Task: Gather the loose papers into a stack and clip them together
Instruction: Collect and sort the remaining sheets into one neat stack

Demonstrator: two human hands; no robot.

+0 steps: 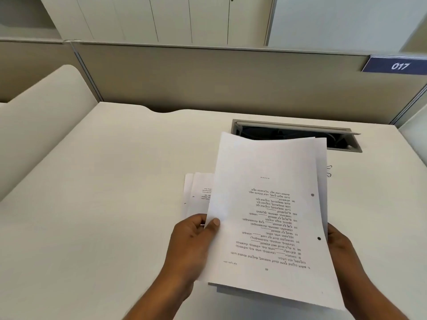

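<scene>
Left grip point(191, 248) pinches the left edge of the paper stack point(265, 215), thumb on top. Right grip point(339, 245) sits at the stack's right edge; its fingers are hidden, so its closure cannot be told. The stack is held tilted above the tabletop point(115, 181), print upward. Behind it on the left, loose sheets point(198, 195) lie flat. On the right lie 2 paper clips point(329, 170). Farther back is an open cable hatch point(295, 135), then a sign point(397, 65) reading 017.

Printed stack point(265, 215) tilted (text upside down), loose sheets point(198, 195) beneath, clips point(329, 167) beside
</scene>
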